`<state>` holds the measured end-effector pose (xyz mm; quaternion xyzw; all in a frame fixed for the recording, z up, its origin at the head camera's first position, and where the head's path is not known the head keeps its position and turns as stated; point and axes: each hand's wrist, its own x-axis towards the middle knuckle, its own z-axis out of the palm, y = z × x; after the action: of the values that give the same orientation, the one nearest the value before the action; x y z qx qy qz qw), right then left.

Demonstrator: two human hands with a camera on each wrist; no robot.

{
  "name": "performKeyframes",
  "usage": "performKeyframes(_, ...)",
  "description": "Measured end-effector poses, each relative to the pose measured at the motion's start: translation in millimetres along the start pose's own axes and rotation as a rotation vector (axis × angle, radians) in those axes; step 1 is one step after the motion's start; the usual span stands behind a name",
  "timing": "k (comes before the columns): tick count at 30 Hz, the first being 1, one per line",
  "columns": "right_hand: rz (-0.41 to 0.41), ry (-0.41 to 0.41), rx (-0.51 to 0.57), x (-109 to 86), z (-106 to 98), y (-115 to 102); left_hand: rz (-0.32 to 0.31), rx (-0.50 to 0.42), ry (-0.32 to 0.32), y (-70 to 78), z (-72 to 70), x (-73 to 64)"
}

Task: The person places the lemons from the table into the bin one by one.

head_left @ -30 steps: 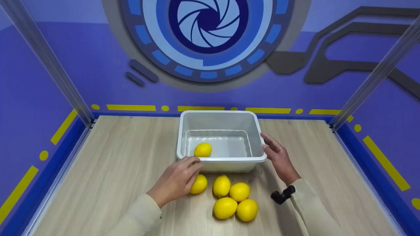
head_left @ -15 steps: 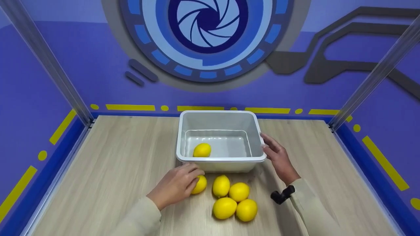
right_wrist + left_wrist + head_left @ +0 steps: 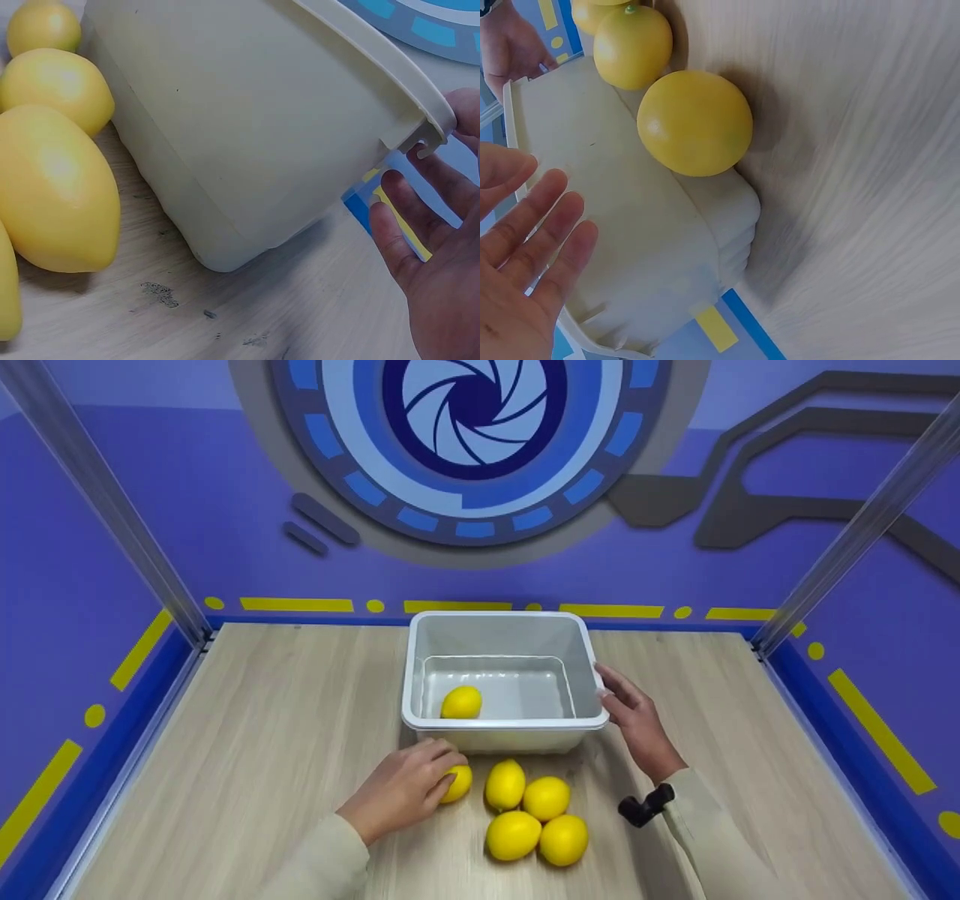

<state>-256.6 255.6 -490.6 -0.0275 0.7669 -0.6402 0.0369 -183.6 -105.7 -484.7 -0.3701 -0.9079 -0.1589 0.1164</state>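
In the head view my left hand (image 3: pixel 405 784) reaches over a yellow lemon (image 3: pixel 459 785) on the table, partly hiding it. The left wrist view shows this hand's fingers (image 3: pixel 562 225) spread and apart from the nearest lemon (image 3: pixel 695 124). My right hand (image 3: pixel 641 727) holds the right rim of a light grey plastic bin (image 3: pixel 517 739). In the right wrist view the thumb lies at the rim and the fingers (image 3: pixel 409 206) reach below it. One lemon (image 3: pixel 461 703) lies inside the bin, near its front left.
Several more lemons (image 3: pixel 514 836) sit clustered on the wooden table (image 3: pixel 300 697) in front of the bin. A blue-purple printed wall (image 3: pixel 225 510) rises behind the bin. Transparent posts (image 3: pixel 862 525) stand at the back corners. A black device (image 3: pixel 646 805) is on my right wrist.
My left hand has come down slightly from the bin's front rim, over the lemon beside it. The lemon stays on the table. The right hand and bin hold still.
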Motion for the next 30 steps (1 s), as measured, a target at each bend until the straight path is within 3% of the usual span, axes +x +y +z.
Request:
performKeyframes(13, 0.008, 0.01, 0.011, 0.0, 1.4, 1.4, -0.062, -0.004, -0.095, -1.8, 9.4, -5.1)
performKeyframes(30, 0.024, 0.012, 0.03, -0.1, 1.5, 1.0, -0.076, -0.024, -0.09, -4.7, 18.5, -7.3)
